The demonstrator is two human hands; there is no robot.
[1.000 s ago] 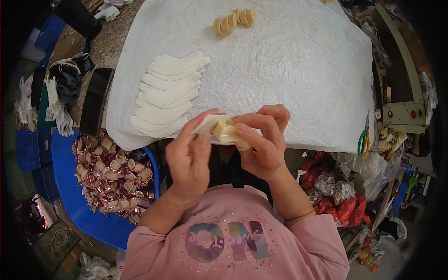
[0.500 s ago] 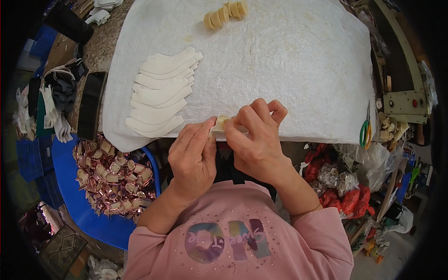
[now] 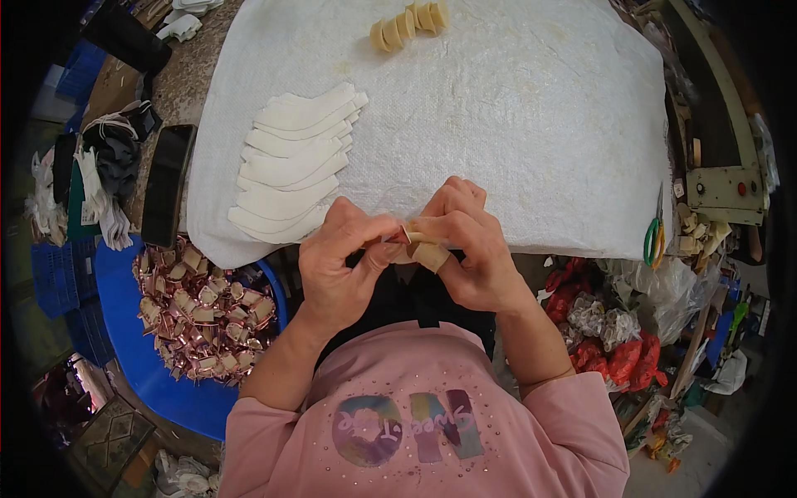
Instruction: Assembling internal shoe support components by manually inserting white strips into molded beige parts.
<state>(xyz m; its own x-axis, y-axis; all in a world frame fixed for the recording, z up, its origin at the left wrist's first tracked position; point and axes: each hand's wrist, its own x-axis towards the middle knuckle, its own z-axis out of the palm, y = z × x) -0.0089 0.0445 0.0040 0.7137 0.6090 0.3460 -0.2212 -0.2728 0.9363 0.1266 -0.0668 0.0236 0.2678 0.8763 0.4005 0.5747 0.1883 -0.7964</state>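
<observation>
A small tan strip (image 3: 428,256), curled with a pale edge, is held between my two hands just off the near edge of the cloth-covered table. My left hand (image 3: 342,259) pinches its left end between thumb and fingertips. My right hand (image 3: 471,249) grips the other end, and a squarish tan flap hangs beside that thumb. Fingers hide much of the strip. Left of centre, several white curved cut pieces (image 3: 292,168) lie overlapped in a column. At the far side, several curled tan pieces (image 3: 405,28) stand in a row.
A white woven sheet (image 3: 498,124) covers the table. A black phone (image 3: 168,187) lies left of it, above a blue basin (image 3: 124,332) heaped with shiny pinkish pieces (image 3: 207,319). Scissors (image 3: 654,236) rest at the right edge. Plastic bags (image 3: 618,353) lie below right.
My hands have turned the strip, so its tan flap now hangs lower on the right. My left wrist has rotated, and my right fingers have curled in. The whole view has shifted slightly.
</observation>
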